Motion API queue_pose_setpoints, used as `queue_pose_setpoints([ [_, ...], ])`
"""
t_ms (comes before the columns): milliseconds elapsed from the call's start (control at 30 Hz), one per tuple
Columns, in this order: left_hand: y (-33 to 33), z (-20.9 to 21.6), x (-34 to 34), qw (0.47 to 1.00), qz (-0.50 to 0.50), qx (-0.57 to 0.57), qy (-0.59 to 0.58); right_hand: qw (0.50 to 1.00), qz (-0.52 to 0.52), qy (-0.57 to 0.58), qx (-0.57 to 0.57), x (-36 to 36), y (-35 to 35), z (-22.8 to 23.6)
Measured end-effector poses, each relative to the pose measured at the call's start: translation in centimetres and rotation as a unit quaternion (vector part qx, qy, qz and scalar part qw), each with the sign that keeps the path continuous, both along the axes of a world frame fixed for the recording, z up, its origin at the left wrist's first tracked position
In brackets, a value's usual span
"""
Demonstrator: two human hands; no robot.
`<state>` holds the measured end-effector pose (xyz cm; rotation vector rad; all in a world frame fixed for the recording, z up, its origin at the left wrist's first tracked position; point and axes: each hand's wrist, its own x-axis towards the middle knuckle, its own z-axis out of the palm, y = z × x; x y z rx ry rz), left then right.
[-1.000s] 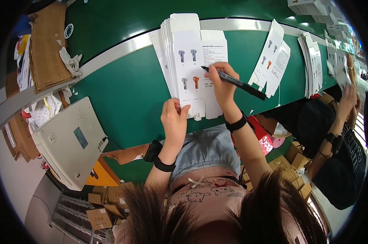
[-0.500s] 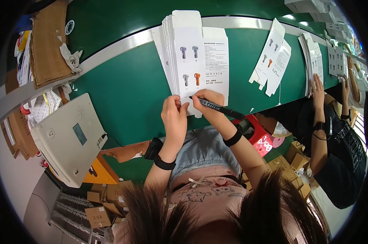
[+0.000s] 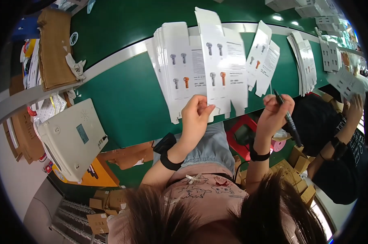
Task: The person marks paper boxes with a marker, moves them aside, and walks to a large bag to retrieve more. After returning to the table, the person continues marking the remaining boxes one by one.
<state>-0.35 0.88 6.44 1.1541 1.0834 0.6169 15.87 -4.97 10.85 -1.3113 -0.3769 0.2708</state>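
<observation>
My left hand [image 3: 195,118] pinches the lower left edge of a flat white carton [image 3: 210,34], printed with small pictures of handheld fans, one of them orange. This carton is lifted and tilted, partly covering a fanned stack of matching flat cartons [image 3: 174,40] on the green table. To its right, my right hand [image 3: 274,114] is raised near the table's front edge, closed around a black marker pen [image 3: 290,122]. The pen slants with its upper end toward the table, apart from any carton. Another small group of flat cartons [image 3: 259,40] lies just beyond my right hand.
A pale electronic device with a small screen [image 3: 82,133] stands at the left, near brown cardboard [image 3: 56,53]. On the right, a co-worker's hand [image 3: 357,106] holds a flat carton [image 3: 348,83] beside another carton stack [image 3: 304,61]. Below the table are a red stool [image 3: 232,136] and cardboard boxes [image 3: 289,173].
My left hand has drawn the top carton rightward off the stack. My right hand has moved right and away from it with the marker pen. The co-worker has lifted a carton.
</observation>
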Motion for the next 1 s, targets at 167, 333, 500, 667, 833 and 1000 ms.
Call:
queue_pose_setpoints([
  [167,0.5,1.0,2.3,0.996,-0.016,-0.036,-0.08,0.975,0.149,-0.144,-0.085,-0.5,-0.3,0.9],
  [333,0.6,0.3,5.3,0.992,-0.051,-0.038,-0.105,0.989,0.089,-0.052,-0.108,0.0,-0.2,0.2],
  [500,0.5,0.6,5.6,0.984,-0.09,-0.05,-0.148,0.978,0.124,-0.031,-0.162,0.3,0.3,-0.4],
  [667,0.6,2.2,4.7,0.963,-0.077,-0.123,-0.226,0.963,0.175,-0.068,-0.193,-0.4,0.6,0.0],
  [833,0.7,2.3,4.0,0.965,-0.079,-0.124,-0.219,0.947,0.202,-0.132,-0.212,-0.4,0.4,-0.5],
  [1000,0.4,2.2,3.7,0.965,-0.086,-0.113,-0.219,0.946,0.194,-0.134,-0.222,-0.7,0.1,-0.5],
])
